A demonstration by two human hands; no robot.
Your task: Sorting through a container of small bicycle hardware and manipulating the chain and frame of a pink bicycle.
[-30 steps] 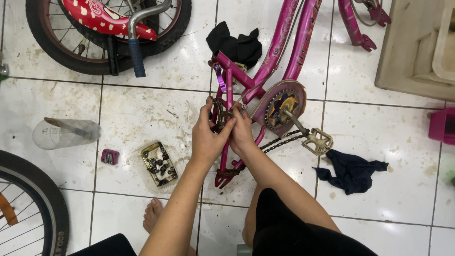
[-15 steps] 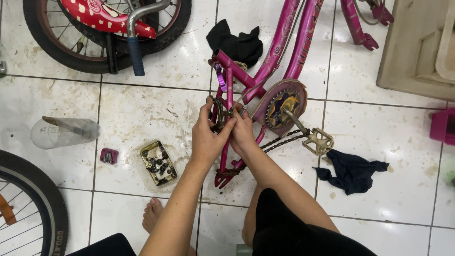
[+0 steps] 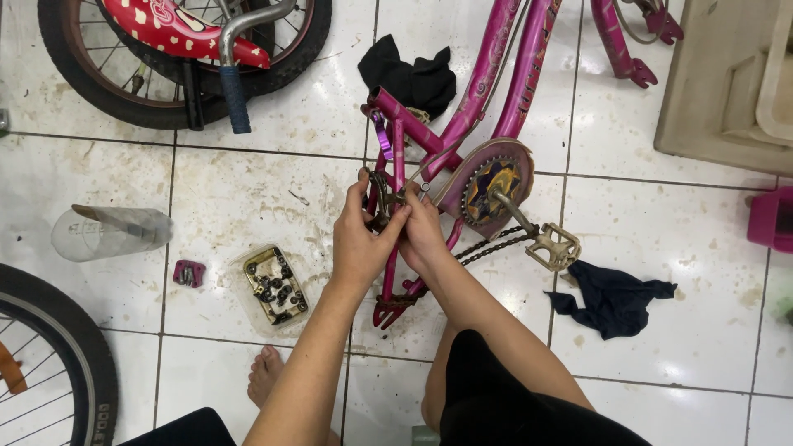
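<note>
A pink child's bicycle frame [image 3: 483, 87] lies on the white tiled floor, with its chainguard [image 3: 487, 186], crank and pedal [image 3: 555, 246] to the right of my hands. My left hand [image 3: 362, 239] and my right hand [image 3: 423, 233] are pressed together over the rear stays of the frame, fingers closed around a small metal part and the loose chain [image 3: 494, 246]. What exactly sits between the fingers is hidden. The pink rear dropout [image 3: 388, 310] pokes out below my hands.
A small tray of nuts and bolts [image 3: 276, 287] lies left of my hands, with a pink small part [image 3: 188, 272] and a clear plastic cup [image 3: 111, 233] further left. Black rags [image 3: 410, 78] [image 3: 613, 297], a red-guarded wheel [image 3: 178, 58], another tyre [image 3: 49, 355], my bare foot [image 3: 266, 373].
Both hands stay at the same spot on the rear stays; only slight finger shifts show. The view has drifted a little.
</note>
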